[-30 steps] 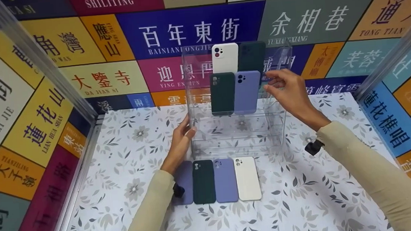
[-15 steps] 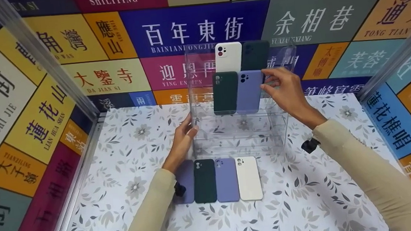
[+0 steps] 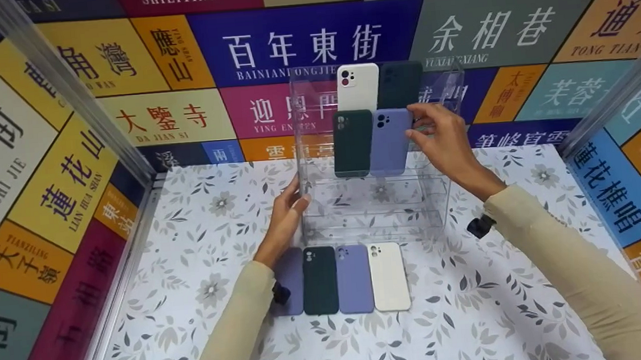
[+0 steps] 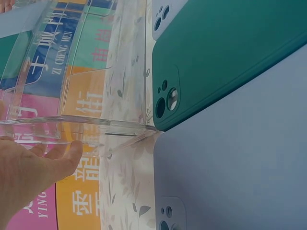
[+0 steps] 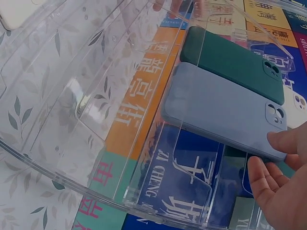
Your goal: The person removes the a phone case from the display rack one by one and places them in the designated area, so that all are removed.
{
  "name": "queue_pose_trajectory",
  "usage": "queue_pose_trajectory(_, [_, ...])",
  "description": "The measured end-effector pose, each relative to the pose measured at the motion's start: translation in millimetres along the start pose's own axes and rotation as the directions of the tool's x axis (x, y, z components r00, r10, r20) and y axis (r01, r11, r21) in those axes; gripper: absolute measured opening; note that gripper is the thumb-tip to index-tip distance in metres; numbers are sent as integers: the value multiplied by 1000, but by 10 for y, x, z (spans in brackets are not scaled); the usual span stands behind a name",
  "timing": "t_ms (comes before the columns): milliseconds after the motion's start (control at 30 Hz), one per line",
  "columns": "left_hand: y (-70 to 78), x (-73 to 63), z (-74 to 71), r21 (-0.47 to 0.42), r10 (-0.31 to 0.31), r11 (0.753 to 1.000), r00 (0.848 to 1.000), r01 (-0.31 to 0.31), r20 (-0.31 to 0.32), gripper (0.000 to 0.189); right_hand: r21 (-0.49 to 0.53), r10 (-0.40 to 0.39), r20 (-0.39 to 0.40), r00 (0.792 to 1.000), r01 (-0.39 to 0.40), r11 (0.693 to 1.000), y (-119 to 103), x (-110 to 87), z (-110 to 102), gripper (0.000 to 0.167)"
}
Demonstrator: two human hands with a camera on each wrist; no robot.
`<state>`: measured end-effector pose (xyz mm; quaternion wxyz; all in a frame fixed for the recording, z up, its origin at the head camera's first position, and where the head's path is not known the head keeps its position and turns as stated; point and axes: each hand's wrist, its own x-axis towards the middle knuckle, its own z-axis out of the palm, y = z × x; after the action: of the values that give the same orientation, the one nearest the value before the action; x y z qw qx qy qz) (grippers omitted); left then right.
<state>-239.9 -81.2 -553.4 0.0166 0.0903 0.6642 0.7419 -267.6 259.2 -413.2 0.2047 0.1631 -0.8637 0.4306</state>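
A clear acrylic display stand (image 3: 373,227) with stepped tiers stands at the back. A purple phone case (image 3: 389,143) leans on it beside a dark green phone case (image 3: 353,144); a white phone case (image 3: 358,87) and another dark green phone case (image 3: 401,85) are behind on a higher tier. With the thumb on its face, my right hand (image 3: 442,136) pinches the purple case's upper right corner, clearest in the right wrist view (image 5: 283,177). My left hand (image 3: 282,220) rests against the stand's left side, fingers extended and thumb at the front edge.
Side by side in front of the stand lie a purple phone case (image 3: 289,282), partly under the left wrist, a green phone case (image 3: 320,281), a purple phone case (image 3: 355,280) and a white phone case (image 3: 390,277). Sign-printed walls (image 3: 310,43) enclose the floral table (image 3: 224,336).
My right hand has come left from beside the purple case on the stand and taken hold of its upper right corner. My left hand stays at the stand's side; the view shifts slightly.
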Motion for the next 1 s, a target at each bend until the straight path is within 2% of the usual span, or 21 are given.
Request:
queue_pose_trajectory(233, [1,3,7,7,-15,1000,1000,15,-9,71,43,-30,-88,996,34,999,-27,-66,17,27])
queue_pose_trajectory(500, [-22,12,-3,5,-16,1000,1000,16,-11,71,93,18,-185,983,-1,996,-171,-68,-106,27])
queue_pose_trajectory(700, [-19,5,-7,-3,-16,1000,1000,16,-4,71,130,77,-203,976,-51,990,-210,-131,-235,29])
queue_pose_trajectory(1000, [17,-14,15,9,-20,1000,1000,20,3,71,133,133,-208,969,-107,985,-225,-376,-356,31])
